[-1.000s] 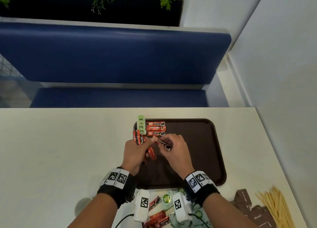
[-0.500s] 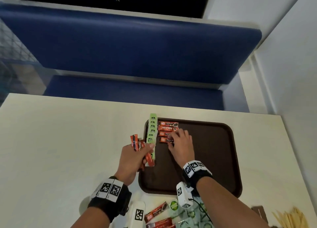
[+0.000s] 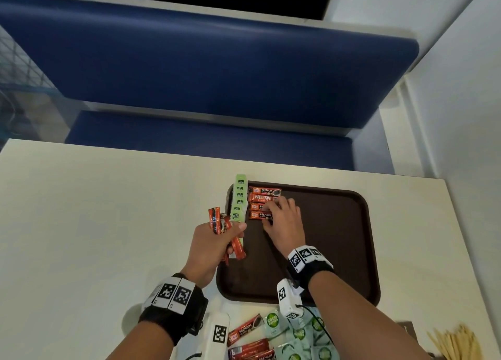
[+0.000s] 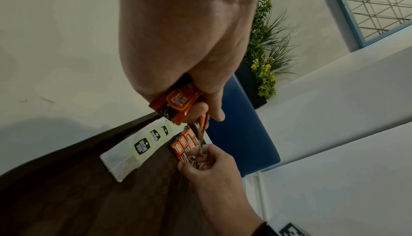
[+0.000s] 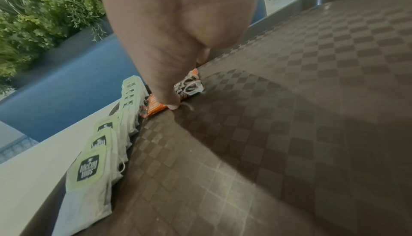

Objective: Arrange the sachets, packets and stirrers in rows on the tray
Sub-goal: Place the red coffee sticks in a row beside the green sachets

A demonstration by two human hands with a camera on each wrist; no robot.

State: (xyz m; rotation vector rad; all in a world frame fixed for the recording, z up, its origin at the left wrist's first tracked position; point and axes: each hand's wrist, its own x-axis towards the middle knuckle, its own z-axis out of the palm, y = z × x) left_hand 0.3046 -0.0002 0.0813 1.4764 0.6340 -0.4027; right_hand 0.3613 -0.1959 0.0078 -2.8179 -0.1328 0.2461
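A brown tray [image 3: 330, 237] [image 5: 289, 116] lies on the table. Pale green tea bags [image 3: 239, 199] [image 5: 93, 165] [image 4: 142, 144] run in a line along its left rim. Beside them, red coffee sachets [image 3: 264, 198] lie stacked in a column. My right hand [image 3: 271, 216] [image 4: 194, 160] [image 5: 178, 98] pinches the right end of the nearest sachet [image 3: 259, 215] [image 5: 156, 106], which lies flat on the tray. My left hand [image 3: 233, 237] [image 4: 191, 106] hovers over the tray's left rim and grips a bunch of red sachets [image 3: 217, 221] [image 4: 176, 102].
Loose red sachets [image 3: 249, 332] and green-white packets [image 3: 298, 335] lie on the table [image 3: 95, 224] in front of the tray. Wooden stirrers [image 3: 455, 343] lie at the front right. A blue bench [image 3: 189, 61] stands behind the table, a wall to the right.
My right hand took one sachet from the left hand's bunch, carried it forward and laid it at the near end of the red column. The left hand drifted left to the tray's rim.
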